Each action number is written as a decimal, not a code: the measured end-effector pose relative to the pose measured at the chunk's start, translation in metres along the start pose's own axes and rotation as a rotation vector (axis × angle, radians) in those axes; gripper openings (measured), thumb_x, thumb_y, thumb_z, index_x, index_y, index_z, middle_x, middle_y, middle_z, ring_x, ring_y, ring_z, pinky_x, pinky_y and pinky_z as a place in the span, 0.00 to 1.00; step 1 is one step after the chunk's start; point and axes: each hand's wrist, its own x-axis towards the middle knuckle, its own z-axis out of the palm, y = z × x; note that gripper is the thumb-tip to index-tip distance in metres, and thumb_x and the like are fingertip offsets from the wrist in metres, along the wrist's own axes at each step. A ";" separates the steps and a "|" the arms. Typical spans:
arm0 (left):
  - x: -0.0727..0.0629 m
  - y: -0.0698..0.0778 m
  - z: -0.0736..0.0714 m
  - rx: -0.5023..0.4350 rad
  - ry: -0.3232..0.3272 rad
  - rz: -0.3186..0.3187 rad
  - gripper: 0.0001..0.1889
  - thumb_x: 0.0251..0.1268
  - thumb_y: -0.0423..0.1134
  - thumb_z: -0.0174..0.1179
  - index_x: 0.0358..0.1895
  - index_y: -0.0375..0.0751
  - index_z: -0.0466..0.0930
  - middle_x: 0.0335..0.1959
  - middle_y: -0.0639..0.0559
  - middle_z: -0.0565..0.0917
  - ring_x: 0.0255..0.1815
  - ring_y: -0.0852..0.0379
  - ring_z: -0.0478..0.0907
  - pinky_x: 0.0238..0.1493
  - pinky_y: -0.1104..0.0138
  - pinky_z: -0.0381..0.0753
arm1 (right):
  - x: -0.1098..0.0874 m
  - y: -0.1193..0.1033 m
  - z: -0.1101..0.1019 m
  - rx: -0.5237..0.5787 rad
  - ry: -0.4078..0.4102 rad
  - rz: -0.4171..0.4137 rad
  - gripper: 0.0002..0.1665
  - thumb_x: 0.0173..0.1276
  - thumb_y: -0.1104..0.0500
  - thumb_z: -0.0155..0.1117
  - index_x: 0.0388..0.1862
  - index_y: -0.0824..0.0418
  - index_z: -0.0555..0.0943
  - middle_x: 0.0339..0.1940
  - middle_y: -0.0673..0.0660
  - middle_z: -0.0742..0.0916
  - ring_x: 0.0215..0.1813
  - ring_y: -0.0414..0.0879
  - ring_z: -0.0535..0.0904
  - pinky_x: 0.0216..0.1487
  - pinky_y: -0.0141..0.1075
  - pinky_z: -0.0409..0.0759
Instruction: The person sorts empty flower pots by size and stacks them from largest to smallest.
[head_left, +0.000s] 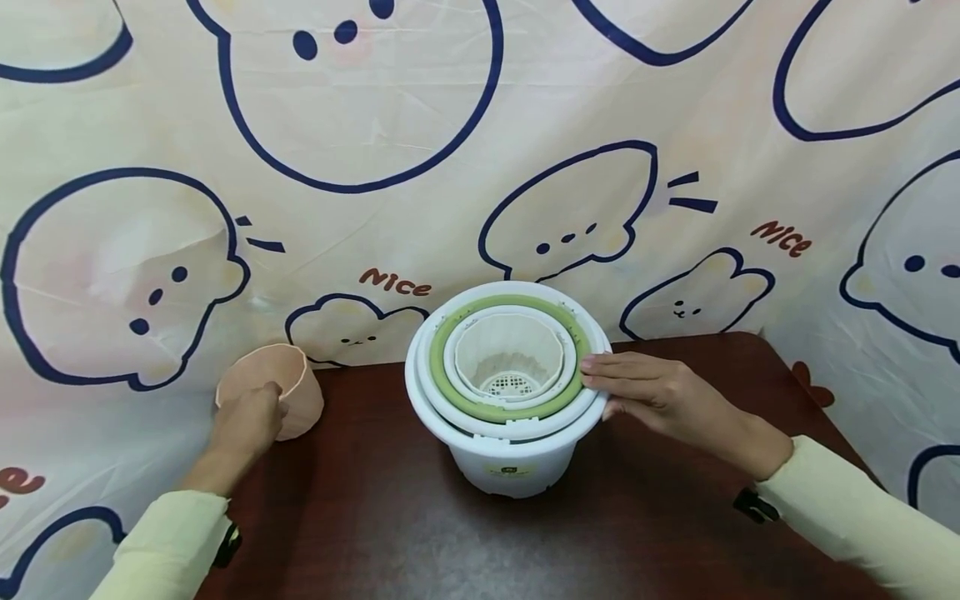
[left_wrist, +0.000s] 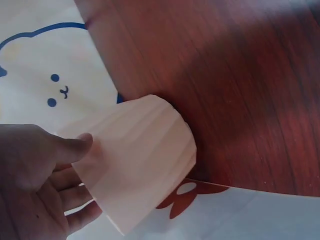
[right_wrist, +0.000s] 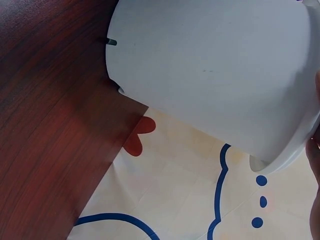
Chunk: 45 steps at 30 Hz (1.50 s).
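Observation:
My left hand [head_left: 251, 421] pinches the rim of a pale peach flower pot [head_left: 302, 408] at the back left of the table. In the left wrist view the thumb lies on the outside of the ribbed pot [left_wrist: 140, 155], with the fingers at its inner side. A stack of nested pots stands upright mid-table: a large white pot [head_left: 510, 471] outermost, a green-rimmed one [head_left: 480, 410] within, and a small white pot [head_left: 510, 346] with a perforated bottom in the middle. My right hand [head_left: 660, 392] holds the stack's right rim, fingers on top and thumb below; only finger edges show in the right wrist view.
The dark red-brown table [head_left: 360, 517] has its back edge against a cream cloth [head_left: 405, 225] printed with blue cartoon outlines. More of this cloth hangs along both sides. A small label [head_left: 510, 471] is on the large pot's front.

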 end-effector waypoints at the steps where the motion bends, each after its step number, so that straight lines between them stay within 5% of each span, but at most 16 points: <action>1: 0.000 -0.001 0.000 0.001 -0.012 -0.004 0.07 0.62 0.29 0.62 0.28 0.34 0.74 0.19 0.43 0.79 0.21 0.45 0.76 0.22 0.50 0.75 | 0.000 0.000 0.000 -0.001 0.000 0.002 0.25 0.74 0.47 0.61 0.63 0.58 0.84 0.64 0.54 0.86 0.69 0.46 0.81 0.71 0.24 0.71; 12: 0.000 -0.002 0.002 0.051 -0.001 0.035 0.14 0.56 0.26 0.62 0.18 0.42 0.70 0.16 0.47 0.77 0.20 0.49 0.75 0.20 0.54 0.73 | 0.001 -0.001 -0.001 -0.003 -0.002 -0.001 0.25 0.74 0.48 0.61 0.64 0.58 0.84 0.64 0.54 0.87 0.70 0.45 0.80 0.71 0.24 0.71; 21: -0.003 -0.004 0.005 0.064 0.117 0.088 0.15 0.46 0.22 0.62 0.15 0.43 0.69 0.14 0.47 0.77 0.19 0.51 0.73 0.19 0.59 0.69 | 0.002 -0.003 -0.001 -0.006 -0.004 0.003 0.24 0.73 0.49 0.63 0.64 0.58 0.84 0.64 0.54 0.87 0.70 0.45 0.80 0.71 0.24 0.71; 31: -0.004 0.001 -0.007 0.090 0.157 0.002 0.09 0.57 0.29 0.66 0.24 0.37 0.75 0.20 0.34 0.82 0.21 0.32 0.77 0.23 0.40 0.75 | 0.002 -0.001 -0.001 0.003 -0.004 -0.006 0.24 0.71 0.52 0.67 0.64 0.57 0.84 0.63 0.55 0.87 0.70 0.45 0.80 0.72 0.24 0.71; 45: -0.007 0.018 -0.036 0.102 0.454 0.070 0.07 0.50 0.22 0.63 0.27 0.33 0.74 0.14 0.35 0.78 0.13 0.31 0.73 0.13 0.39 0.67 | 0.003 -0.001 -0.001 0.026 0.011 -0.020 0.24 0.72 0.49 0.64 0.62 0.59 0.84 0.62 0.56 0.87 0.69 0.47 0.81 0.72 0.26 0.71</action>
